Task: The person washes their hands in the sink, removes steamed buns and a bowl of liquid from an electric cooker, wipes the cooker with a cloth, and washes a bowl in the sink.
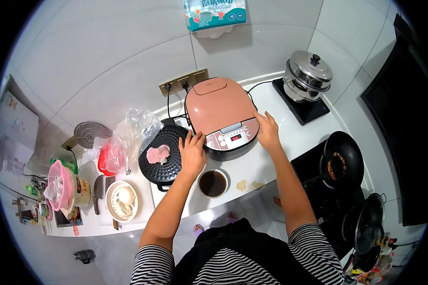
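Note:
A pink rice cooker with a closed lid and a lit display stands against the wall. My left hand rests on its front left edge, fingers spread. On the cooker's right side lies my right hand, fingers stretched and apart. Left of the cooker, a black ridged pan bears a pink and white cloth-like item. A white bowl of dark liquid sits just in front of the cooker, close to my left forearm.
At left are a bowl with pale food, a knife, plastic bags and a pink basket. A steel pot stands at the back right. A wok sits on the stove at right.

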Available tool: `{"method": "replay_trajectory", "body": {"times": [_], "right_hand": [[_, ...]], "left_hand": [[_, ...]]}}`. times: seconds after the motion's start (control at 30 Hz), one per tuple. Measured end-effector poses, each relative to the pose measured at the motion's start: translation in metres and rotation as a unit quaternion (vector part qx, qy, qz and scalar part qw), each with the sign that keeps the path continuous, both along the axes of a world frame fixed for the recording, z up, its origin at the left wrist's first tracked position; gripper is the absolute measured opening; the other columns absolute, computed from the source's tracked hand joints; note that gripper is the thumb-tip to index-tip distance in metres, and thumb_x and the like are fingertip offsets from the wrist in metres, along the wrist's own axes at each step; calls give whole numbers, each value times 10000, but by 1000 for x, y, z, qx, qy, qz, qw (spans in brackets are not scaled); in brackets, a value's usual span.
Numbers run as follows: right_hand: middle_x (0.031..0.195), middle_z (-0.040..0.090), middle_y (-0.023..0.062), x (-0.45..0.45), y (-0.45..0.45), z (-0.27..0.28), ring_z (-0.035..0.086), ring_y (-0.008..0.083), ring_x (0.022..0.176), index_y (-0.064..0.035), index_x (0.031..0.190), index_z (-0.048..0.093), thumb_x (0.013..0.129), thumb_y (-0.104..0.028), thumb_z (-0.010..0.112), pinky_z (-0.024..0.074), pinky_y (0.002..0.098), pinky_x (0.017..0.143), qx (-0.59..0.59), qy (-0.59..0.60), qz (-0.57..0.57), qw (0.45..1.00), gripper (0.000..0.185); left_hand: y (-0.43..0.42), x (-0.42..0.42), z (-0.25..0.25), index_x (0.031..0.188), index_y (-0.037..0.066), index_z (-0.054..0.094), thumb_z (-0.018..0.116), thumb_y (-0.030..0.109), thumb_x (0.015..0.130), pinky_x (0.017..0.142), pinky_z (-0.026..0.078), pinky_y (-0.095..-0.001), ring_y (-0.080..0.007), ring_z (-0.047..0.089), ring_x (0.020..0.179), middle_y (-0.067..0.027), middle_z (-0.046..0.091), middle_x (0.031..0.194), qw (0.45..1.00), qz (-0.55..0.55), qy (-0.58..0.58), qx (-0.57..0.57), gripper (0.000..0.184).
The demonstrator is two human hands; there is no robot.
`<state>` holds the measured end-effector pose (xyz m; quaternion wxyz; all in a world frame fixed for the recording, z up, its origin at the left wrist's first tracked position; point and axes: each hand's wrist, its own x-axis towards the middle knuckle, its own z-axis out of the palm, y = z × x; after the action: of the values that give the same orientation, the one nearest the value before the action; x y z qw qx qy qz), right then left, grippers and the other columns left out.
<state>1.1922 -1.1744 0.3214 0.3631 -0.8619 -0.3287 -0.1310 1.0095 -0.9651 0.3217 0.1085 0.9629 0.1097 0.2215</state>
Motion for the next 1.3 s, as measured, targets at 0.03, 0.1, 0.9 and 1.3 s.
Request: {"method": "replay_trajectory", "body": {"times": [0.03,0.1,0.9,1.3], "right_hand": [[1248,564,104,-8,-3,0,404,361,1250,-112,1237,547,755,87,445,280,536,1029,-1,-2,1,1000,532],[1185,608,103,-27,-12,-3,409,373,1240,-75,1263,516,754,103,424,274,523,1029,63,29,26,997,547],[1063,673,35,-86,25,13,397,305,1261,-65,1332,431,794,52,441,206,576,1048,-7,-85,121,989,550],[1084,667,32,-81,52,19,405,282,1266,-51,1342,408,772,84,461,168,552,1077,-99,-77,150,981,589]], "left_hand": [[0,-2,-1,1223,54,540,551,13,756,1061,203,-588,-339,348,1303,-111,494,1309,1000,-2,3,-15,469],[-2,-6,0,1240,63,532,551,14,761,1061,199,-592,-360,324,1316,-113,478,1330,999,-4,7,-32,482],[-67,-129,-3,1220,72,567,619,151,802,1064,214,-566,-455,231,1338,-214,363,1398,970,-49,96,-219,428],[-61,-140,4,1226,79,568,630,165,805,1074,210,-546,-420,253,1346,-212,392,1388,965,-16,80,-247,435]]}}
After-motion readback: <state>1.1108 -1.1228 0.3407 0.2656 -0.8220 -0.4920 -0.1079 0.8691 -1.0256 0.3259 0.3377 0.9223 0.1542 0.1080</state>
